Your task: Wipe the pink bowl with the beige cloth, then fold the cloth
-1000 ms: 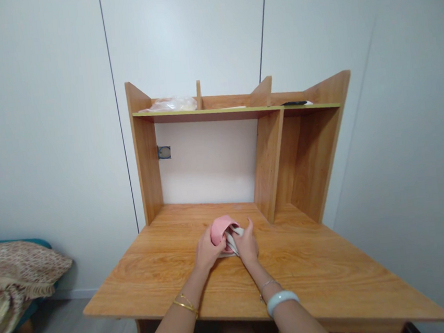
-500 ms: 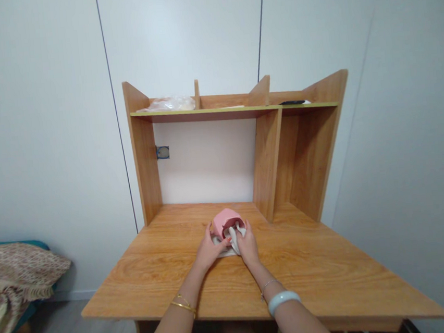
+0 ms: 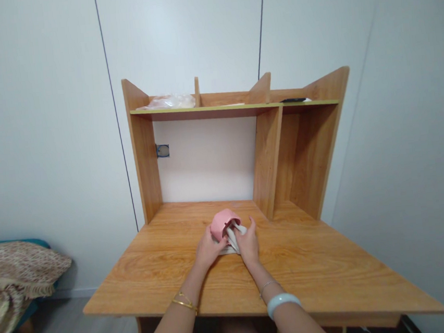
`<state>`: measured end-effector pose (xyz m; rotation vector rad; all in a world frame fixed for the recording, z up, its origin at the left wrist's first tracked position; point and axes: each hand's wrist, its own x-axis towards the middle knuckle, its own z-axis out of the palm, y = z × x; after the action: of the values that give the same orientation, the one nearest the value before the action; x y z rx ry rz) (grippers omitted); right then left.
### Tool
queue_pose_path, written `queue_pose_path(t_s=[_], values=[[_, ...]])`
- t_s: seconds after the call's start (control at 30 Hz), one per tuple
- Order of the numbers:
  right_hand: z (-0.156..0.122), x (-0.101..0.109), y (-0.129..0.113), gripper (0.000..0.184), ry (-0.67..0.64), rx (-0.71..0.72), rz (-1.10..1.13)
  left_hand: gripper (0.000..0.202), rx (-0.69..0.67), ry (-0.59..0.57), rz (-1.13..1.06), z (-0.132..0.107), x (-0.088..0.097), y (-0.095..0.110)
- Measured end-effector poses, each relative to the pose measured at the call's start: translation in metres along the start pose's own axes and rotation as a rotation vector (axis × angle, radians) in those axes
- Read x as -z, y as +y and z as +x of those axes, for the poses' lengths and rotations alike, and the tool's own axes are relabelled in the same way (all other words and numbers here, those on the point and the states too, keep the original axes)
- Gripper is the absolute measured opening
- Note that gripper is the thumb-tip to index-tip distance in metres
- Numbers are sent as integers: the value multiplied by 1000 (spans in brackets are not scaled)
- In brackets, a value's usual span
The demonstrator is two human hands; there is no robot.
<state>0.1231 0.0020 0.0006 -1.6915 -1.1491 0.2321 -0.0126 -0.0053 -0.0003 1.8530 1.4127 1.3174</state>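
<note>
A small pink cup-shaped thing (image 3: pixel 221 222) lies tilted on the wooden desk (image 3: pixel 157 267) near its middle, with a white cloth (image 3: pixel 233 237) partly inside and under it. My left hand (image 3: pixel 209 248) grips the pink thing's lower left side with curled fingers. My right hand (image 3: pixel 248 242) is closed on the white cloth at the opening. Both forearms reach in from the bottom edge, with bracelets on the wrists.
A wooden hutch (image 3: pixel 271 146) stands at the desk's back, with a plastic bag (image 3: pixel 171 102) and a dark flat object (image 3: pixel 294 100) on its top shelf. A bed with a patterned blanket (image 3: pixel 12 273) is at the far left. White wall panels stand behind.
The pink thing has tipped and turned between my hands while my right hand worked the cloth against it. Both hands stayed in the same place on the desk.
</note>
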Motion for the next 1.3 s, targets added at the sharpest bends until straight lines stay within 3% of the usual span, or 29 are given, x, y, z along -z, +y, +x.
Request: queue_pose_path(t_s=[0.3,0.4,0.53,0.77,0.9,1.03,1.2,1.3], values=[[-5,5,-9,76,-14,-4,-136,57,-69,61,-68,-1,5,0],[-2,5,-7,80,-77,-39,-163,61,-110,50,-17,-5,7,5],[-1,3,-1,71,-177,-24,-148,63,-113,33,-16,-5,7,5],[-1,0,6,61,-125,10,-58,72,3,4,-191,2,0,-2],[2,0,9,51,-97,8,10,82,-19,-79,-197,1,-2,-1],[3,0,10,42,-112,35,95,70,-54,-187,-97,-2,1,1],[1,0,7,44,-140,76,65,57,-47,-141,-103,-1,0,-1],[-1,1,5,56,-109,28,-6,47,-64,-87,-128,0,-3,-3]])
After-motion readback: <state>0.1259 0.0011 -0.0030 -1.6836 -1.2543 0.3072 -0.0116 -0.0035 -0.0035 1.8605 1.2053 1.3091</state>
